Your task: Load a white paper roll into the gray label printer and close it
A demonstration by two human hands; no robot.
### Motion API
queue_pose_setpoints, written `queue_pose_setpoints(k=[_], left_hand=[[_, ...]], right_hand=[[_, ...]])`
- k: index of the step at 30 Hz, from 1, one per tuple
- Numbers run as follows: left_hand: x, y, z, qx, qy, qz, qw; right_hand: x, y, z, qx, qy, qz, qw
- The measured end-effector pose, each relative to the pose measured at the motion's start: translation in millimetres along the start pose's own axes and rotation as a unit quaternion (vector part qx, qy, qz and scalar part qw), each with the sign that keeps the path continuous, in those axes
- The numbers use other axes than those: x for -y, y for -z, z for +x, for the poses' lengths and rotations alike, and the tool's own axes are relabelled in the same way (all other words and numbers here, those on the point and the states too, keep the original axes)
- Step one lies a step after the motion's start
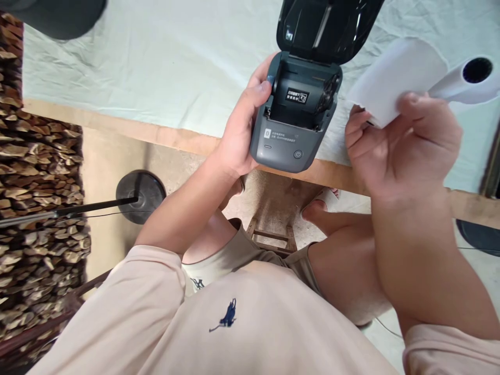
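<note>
My left hand (pixel 244 122) grips a dark grey portable label printer (pixel 283 143) by its left side, thumb on the rim. The printer's black glossy lid (pixel 326 28) stands open, and its paper bay shows a small printed label inside with no roll in it. To the right, my right hand (pixel 408 138) is closed on the loose end of a white paper roll (pixel 455 83). The paper curves upward from my fingers, and the roll's dark hollow core faces up at the right edge. Printer and paper are apart.
A pale green cloth (pixel 156 67) covers the table, whose wooden edge (pixel 179 136) runs in front of me. A dark rounded object (pixel 62 15) lies at the top left. Below are a stand's round black base (pixel 142 195), a wooden stool (pixel 271 237) and stacked firewood (pixel 39 182).
</note>
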State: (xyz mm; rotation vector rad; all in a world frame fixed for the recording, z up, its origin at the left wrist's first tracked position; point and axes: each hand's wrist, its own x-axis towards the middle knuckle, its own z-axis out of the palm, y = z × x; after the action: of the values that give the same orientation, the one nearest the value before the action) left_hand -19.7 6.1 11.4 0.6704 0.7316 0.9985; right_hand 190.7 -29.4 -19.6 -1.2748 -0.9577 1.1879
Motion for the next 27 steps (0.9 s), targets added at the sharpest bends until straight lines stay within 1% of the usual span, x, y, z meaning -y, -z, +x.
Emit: queue_pose_setpoints(k=[1, 2, 3, 5, 7, 8, 11, 12, 14, 17, 20, 23, 25, 27], left_hand=[[0, 0.0, 0, -0.004, 0.001, 0.0, 1.0], [0, 0.2, 0, -0.004, -0.001, -0.001, 1.0], [0, 0.5, 1, 0.002, -0.004, -0.003, 1.0], [1, 1.3, 1, 0.018, -0.008, -0.006, 1.0], [1, 1.8, 2, 0.026, -0.012, -0.004, 1.0], [1, 1.9, 2, 0.023, -0.009, -0.003, 1.0], [0, 1.3, 1, 0.012, 0.001, -0.001, 1.0], [0, 0.9, 1, 0.016, 0.002, -0.003, 1.0], [-1, 0.1, 0, 0.034, -0.004, -0.005, 0.999], [-2, -0.7, -1, 0.05, -0.006, -0.001, 0.999], [-2, -0.5, -1, 0.049, -0.001, 0.009, 0.999], [-2, 0.6, -1, 0.047, -0.003, 0.008, 0.999], [-2, 1.8, 0, 0.031, 0.002, 0.006, 1.0], [-1, 3.0, 0, 0.018, 0.006, 0.009, 1.0]], right_hand=[[-2, 0, 1, 0.01, -0.032, 0.057, 0.998], [-3, 1, 2, 0.015, -0.046, 0.093, 0.995], [-2, 1, 2, 0.021, -0.045, 0.105, 0.993], [3, 2, 2, 0.054, -0.053, 0.099, 0.992], [10, 2, 2, 0.079, -0.083, 0.083, 0.99], [13, 2, 3, 0.076, -0.098, 0.081, 0.989], [15, -1, 5, 0.03, -0.116, 0.119, 0.986], [13, -2, 7, 0.023, -0.114, 0.134, 0.984], [9, -3, 8, 0.03, -0.106, 0.147, 0.983], [5, -5, 10, 0.03, -0.088, 0.127, 0.988], [4, -8, 11, 0.007, -0.092, 0.093, 0.991], [3, -11, 14, -0.029, -0.111, 0.099, 0.988], [3, -14, 14, -0.042, -0.077, 0.12, 0.989], [6, -18, 11, -0.033, -0.023, 0.137, 0.99]])
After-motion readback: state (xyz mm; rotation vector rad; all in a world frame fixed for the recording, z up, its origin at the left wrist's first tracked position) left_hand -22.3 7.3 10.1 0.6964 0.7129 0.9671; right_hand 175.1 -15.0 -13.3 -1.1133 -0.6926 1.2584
